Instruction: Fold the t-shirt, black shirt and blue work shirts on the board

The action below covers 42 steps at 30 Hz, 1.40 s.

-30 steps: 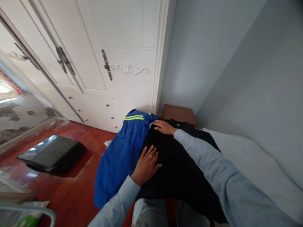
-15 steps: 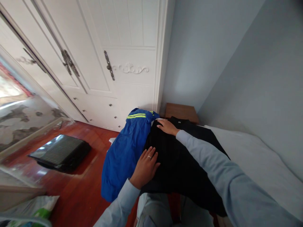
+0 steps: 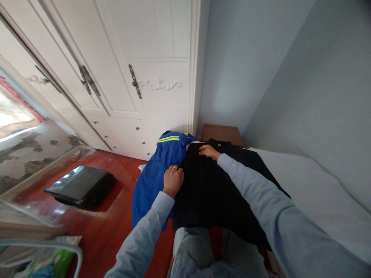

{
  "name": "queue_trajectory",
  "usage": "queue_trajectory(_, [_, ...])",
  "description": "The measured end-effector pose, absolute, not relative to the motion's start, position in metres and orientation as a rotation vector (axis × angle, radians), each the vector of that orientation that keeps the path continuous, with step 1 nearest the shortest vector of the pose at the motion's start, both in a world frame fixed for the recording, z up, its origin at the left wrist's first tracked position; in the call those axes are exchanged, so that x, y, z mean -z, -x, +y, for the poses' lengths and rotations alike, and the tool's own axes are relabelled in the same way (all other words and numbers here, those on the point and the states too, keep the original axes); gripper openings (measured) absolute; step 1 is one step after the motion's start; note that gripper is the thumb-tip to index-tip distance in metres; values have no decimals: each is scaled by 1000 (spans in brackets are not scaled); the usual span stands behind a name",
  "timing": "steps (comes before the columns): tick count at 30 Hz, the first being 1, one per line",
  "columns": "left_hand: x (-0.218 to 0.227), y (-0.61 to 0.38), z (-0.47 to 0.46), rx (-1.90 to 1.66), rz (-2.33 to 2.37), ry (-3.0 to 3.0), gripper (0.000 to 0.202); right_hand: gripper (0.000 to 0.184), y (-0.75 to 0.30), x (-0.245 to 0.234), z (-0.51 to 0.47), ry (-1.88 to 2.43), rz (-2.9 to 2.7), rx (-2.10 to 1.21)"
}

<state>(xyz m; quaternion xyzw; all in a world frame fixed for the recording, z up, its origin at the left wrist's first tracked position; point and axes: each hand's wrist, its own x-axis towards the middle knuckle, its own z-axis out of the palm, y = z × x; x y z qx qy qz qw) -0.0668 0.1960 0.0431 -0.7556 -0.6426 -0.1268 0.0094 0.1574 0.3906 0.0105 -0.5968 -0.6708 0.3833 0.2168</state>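
Observation:
A black shirt is spread over the bed in front of me, its collar at the far end. Along its left side a blue garment with yellow-green stripes hangs down toward the floor. My left hand has its fingers curled at the shirt's left edge, beside the blue garment; the fingertips are hidden, but they appear closed on black cloth. My right hand rests on the upper part of the shirt below the collar, fingers stretched out and slightly bent, a little apart.
A white wardrobe stands ahead. Beyond the collar is a brown wooden nightstand. The white bed sheet extends right along the grey wall. On the red floor at left lies a black ribbed case, with a plastic bag near the bottom.
My left hand has moved forward along the shirt's edge, and its spread fingers have curled in. My right hand has shifted slightly right, toward the middle of the shirt.

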Motion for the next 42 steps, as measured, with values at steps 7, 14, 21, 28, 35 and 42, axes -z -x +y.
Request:
queue_trajectory(7, [-49, 70, 193, 610, -2503, 2001, 30, 27, -158, -11, 393, 1604, -1671, -1106])
queue_trajectory(14, [-55, 70, 190, 800, -2327, 2112, 25, 24, -152, -16, 389, 1589, -1705, -1126])
queue_trajectory(21, [-30, 82, 195, 777, -1941, 2320, 24, 61, -168, -29, 365, 1457, -2096, -755])
queue_trajectory(28, [-20, 86, 203, 792, -1694, 2398, 22, 84, -188, -34, 255, 687, -2764, -637])
queue_trajectory(35, [-16, 90, 206, 949, -1754, 2379, 21, 24, -207, -32, 237, 689, -2632, -459])
queue_trajectory(42, [-17, 94, 207, 1047, -2025, 2191, 24, 21, -240, -39, 234, 1114, -2142, -445])
